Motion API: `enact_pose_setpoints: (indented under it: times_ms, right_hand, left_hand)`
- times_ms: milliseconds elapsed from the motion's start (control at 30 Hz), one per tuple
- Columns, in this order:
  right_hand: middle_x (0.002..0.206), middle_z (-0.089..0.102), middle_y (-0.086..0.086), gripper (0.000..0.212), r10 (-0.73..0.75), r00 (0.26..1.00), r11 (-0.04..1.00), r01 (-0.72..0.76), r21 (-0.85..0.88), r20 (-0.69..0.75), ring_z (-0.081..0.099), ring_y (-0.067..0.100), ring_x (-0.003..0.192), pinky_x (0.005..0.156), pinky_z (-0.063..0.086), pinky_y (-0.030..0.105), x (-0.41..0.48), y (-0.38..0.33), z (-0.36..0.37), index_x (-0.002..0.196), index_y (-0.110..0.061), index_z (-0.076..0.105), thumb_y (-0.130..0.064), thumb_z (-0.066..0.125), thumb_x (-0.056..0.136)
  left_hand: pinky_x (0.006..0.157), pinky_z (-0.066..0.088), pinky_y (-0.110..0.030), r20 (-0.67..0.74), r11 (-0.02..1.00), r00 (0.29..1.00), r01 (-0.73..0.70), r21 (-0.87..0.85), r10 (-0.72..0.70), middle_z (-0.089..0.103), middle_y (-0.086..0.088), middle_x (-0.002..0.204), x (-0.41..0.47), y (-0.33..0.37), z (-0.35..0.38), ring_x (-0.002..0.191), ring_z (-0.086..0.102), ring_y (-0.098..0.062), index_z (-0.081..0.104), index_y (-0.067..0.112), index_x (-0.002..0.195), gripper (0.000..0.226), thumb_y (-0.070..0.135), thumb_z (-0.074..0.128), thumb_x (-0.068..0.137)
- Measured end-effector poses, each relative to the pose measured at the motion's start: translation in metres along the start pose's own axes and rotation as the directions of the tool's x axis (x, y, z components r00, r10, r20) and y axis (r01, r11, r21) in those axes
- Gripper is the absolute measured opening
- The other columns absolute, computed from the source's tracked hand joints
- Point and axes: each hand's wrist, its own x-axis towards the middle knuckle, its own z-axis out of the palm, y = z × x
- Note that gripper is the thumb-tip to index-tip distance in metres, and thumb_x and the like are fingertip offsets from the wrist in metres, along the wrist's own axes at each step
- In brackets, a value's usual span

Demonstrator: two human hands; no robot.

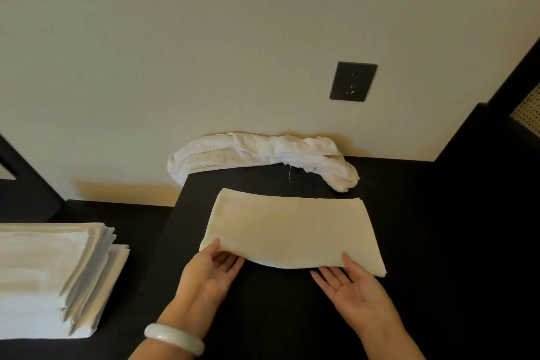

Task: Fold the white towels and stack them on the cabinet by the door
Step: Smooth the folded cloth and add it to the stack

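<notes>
A folded white towel lies flat on the black cabinet top. My left hand is palm up, fingers under the towel's near left corner and thumb on top. On the near right corner my right hand grips the same way, palm up. The near edge is lifted slightly off the surface. A crumpled white towel lies against the wall at the back of the cabinet. A stack of folded white towels sits on a lower dark surface to the left.
A dark wall socket is on the cream wall above the cabinet. A dark panel with a woven cane insert rises at the right. A white bangle is on my left wrist.
</notes>
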Motion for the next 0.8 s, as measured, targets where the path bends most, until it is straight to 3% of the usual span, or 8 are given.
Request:
enact_pose_setpoints:
  times_ms: [100, 233, 400, 467, 533, 667, 800]
  right_hand:
    - [0.116, 0.060, 0.023, 0.030, -0.102, 0.994, 0.994, 0.103, 0.040, -0.033, 0.059, 0.041, 0.101, 0.102, 0.044, 0.061, 0.005, -0.022, -0.005, 0.122, -0.010, 0.055, -0.009, 0.062, 0.093]
    - [0.117, 0.063, 0.020, 0.018, -0.180, 0.980, 0.983, 0.176, -0.051, -0.091, 0.062, 0.035, 0.101, 0.098, 0.047, 0.054, 0.012, -0.058, -0.018, 0.111, -0.011, 0.058, -0.014, 0.063, 0.094]
    - [0.113, 0.069, 0.017, 0.026, -0.199, 0.973, 0.917, 0.143, -0.371, -0.115, 0.068, 0.035, 0.102, 0.079, 0.057, 0.050, 0.026, -0.088, -0.012, 0.118, -0.012, 0.061, -0.021, 0.064, 0.094]
    - [0.111, 0.068, 0.016, 0.027, -0.213, 0.971, 0.855, 0.130, -0.502, -0.112, 0.067, 0.033, 0.099, 0.073, 0.057, 0.047, 0.031, -0.097, -0.004, 0.116, -0.013, 0.063, -0.025, 0.066, 0.093]
    - [0.102, 0.069, 0.012, 0.028, -0.226, 0.969, 0.799, 0.128, -0.587, -0.097, 0.066, 0.028, 0.091, 0.067, 0.053, 0.041, 0.036, -0.105, 0.003, 0.113, -0.012, 0.065, -0.029, 0.069, 0.091]
    - [0.081, 0.068, 0.006, 0.036, -0.184, 0.983, 0.740, 0.121, -0.661, -0.026, 0.058, 0.018, 0.069, 0.059, 0.045, 0.030, 0.050, -0.110, 0.016, 0.119, -0.007, 0.066, -0.024, 0.073, 0.087]
    - [0.105, 0.071, 0.011, 0.034, -0.150, 0.984, 0.759, 0.176, -0.627, 0.094, 0.068, 0.024, 0.094, 0.070, 0.053, 0.034, 0.058, -0.093, 0.039, 0.123, -0.008, 0.062, -0.012, 0.068, 0.089]
  left_hand:
    - [0.089, 0.050, -0.058, -0.056, 0.998, 0.997, -0.044, 0.033, 0.046, 0.057, -0.017, 0.128, 0.008, 0.020, -0.004, 0.115, 0.058, -0.039, 0.046, 0.015, 0.138, 0.045, 0.015, 0.060, 0.095]
    - [0.071, 0.052, -0.049, -0.037, 0.958, 0.999, -0.015, 0.286, 0.026, 0.063, -0.018, 0.117, 0.014, 0.047, 0.001, 0.101, 0.063, -0.036, 0.053, 0.007, 0.126, 0.038, 0.022, 0.064, 0.093]
    - [0.066, 0.055, -0.044, -0.030, 0.801, 0.998, -0.023, 0.599, 0.051, 0.064, -0.019, 0.111, 0.020, 0.062, 0.030, 0.092, 0.066, -0.035, 0.056, 0.004, 0.114, 0.036, 0.029, 0.067, 0.091]
    - [0.072, 0.057, -0.047, -0.056, 0.735, 0.994, -0.032, 0.677, 0.094, 0.065, -0.019, 0.109, 0.026, 0.065, 0.037, 0.092, 0.067, -0.037, 0.056, 0.006, 0.115, 0.039, 0.032, 0.070, 0.089]
    - [0.078, 0.058, -0.050, -0.069, 0.685, 0.990, -0.036, 0.728, 0.124, 0.067, -0.019, 0.109, 0.033, 0.067, 0.040, 0.094, 0.068, -0.038, 0.056, 0.008, 0.119, 0.042, 0.030, 0.073, 0.087]
    - [0.074, 0.058, -0.045, -0.057, 0.623, 0.983, -0.067, 0.780, 0.176, 0.067, -0.020, 0.108, 0.038, 0.068, 0.036, 0.094, 0.068, -0.035, 0.054, 0.007, 0.122, 0.040, 0.019, 0.071, 0.088]
    - [0.076, 0.058, -0.045, -0.018, 0.595, 0.966, -0.144, 0.790, 0.257, 0.066, -0.017, 0.112, 0.033, 0.087, 0.017, 0.098, 0.067, -0.034, 0.056, 0.012, 0.125, 0.035, 0.020, 0.066, 0.092]
